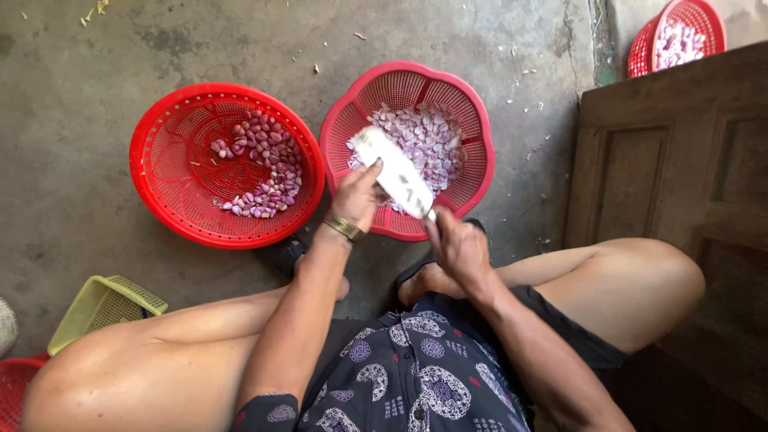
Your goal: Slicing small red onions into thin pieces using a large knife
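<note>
My right hand (458, 246) grips the handle of a broad white-bladed knife (392, 170) that slants up to the left over a scalloped red basket (478, 172). That basket holds several peeled purple shallots (428, 136). My left hand (358, 194), with a gold watch at the wrist, is closed against the blade's near edge; whatever it pinches there is hidden. A round red basket (164, 172) at the left holds more shallots (264, 164) in its right half.
I squat on a grey concrete floor (72, 96) with bits of peel. A third red basket (680, 36) with shallots sits at top right behind a brown wooden door panel (680, 184). A yellow-green basket (100, 308) lies by my left knee.
</note>
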